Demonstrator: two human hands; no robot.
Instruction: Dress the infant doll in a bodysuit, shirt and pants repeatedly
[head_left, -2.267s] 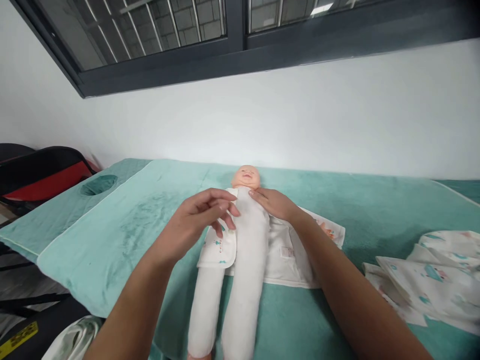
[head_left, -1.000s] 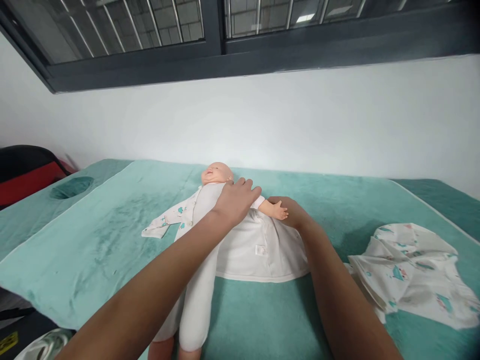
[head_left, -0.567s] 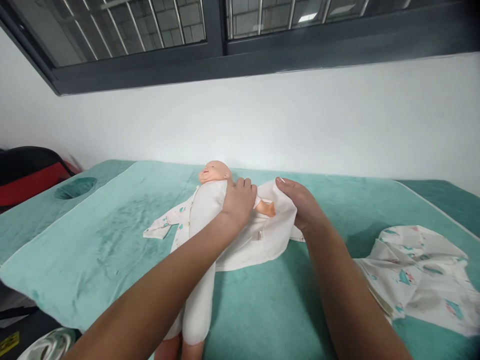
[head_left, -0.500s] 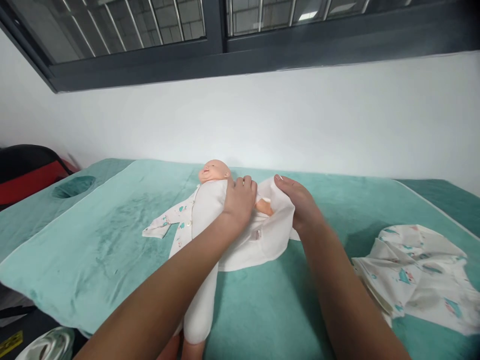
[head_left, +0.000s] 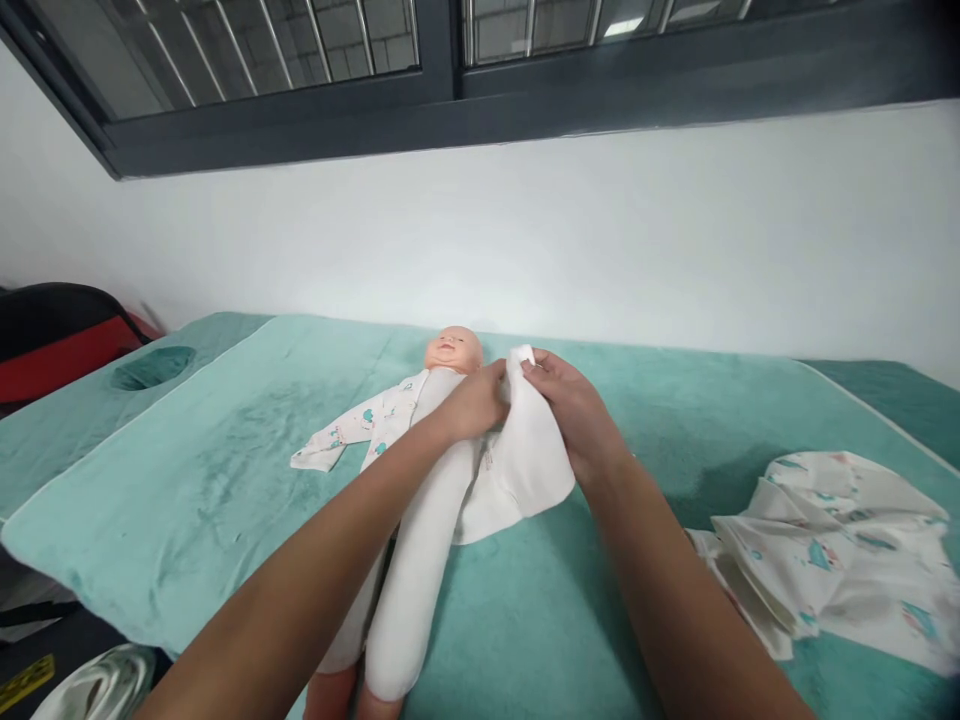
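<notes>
The patterned sleeve (head_left: 337, 440) of a white cloth jacket with small teal prints (head_left: 529, 460) lies stretched out at left. It runs to the bald, pink plastic baby doll in white leggings (head_left: 439, 500), lying face up mid-bed, the jacket's plain white inside spread beyond it. Across the chest reaches the left hand (head_left: 476, 402), fingers curled against the cloth; whether they grip anything I can't tell from here. The right hand (head_left: 574, 405) pinches the raised white cloth between thumb and fingers. I'd hold the doll steady and draw the fabric gently, since a hard tug could roll it over.

As for room, the teal plush bed cover (head_left: 225, 500) lies broad and bare at left before its edge drops away. A white wall (head_left: 675, 230) limits reach behind. At right there's open cover, then a crumpled heap of white printed cloth (head_left: 847, 550) near the forearm.
</notes>
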